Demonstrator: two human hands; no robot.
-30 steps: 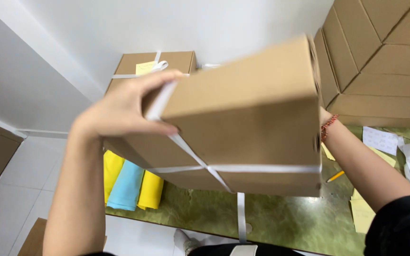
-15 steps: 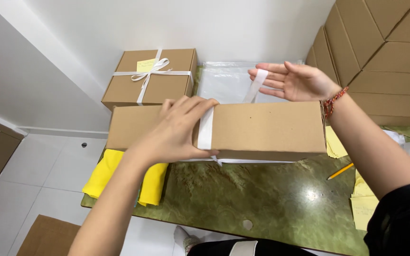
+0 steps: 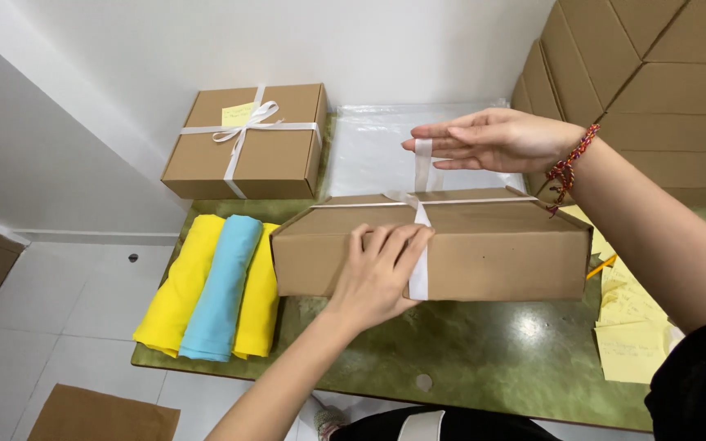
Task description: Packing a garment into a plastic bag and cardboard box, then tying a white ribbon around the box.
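Ribbon drawn up over a cardboard box at the middle of the green table.

The left hand (image 3: pixel 382 273) lies flat, fingers together, on the cardboard box's (image 3: pixel 451 245) front face, pressing the white ribbon (image 3: pixel 420 245). The right hand (image 3: pixel 492 139) pinches the ribbon's end above the box's far edge. Rolled yellow and blue cloths (image 3: pixel 214 286) fill the table's (image 3: pixel 484 359) left edge; a tied box (image 3: pixel 247 143) sits at the far left corner; the near edge has bare room.

The cardboard box (image 3: pixel 484 245) hides its far side, and the flat cardboard stack (image 3: pixel 639 82) runs off the picture's edge.
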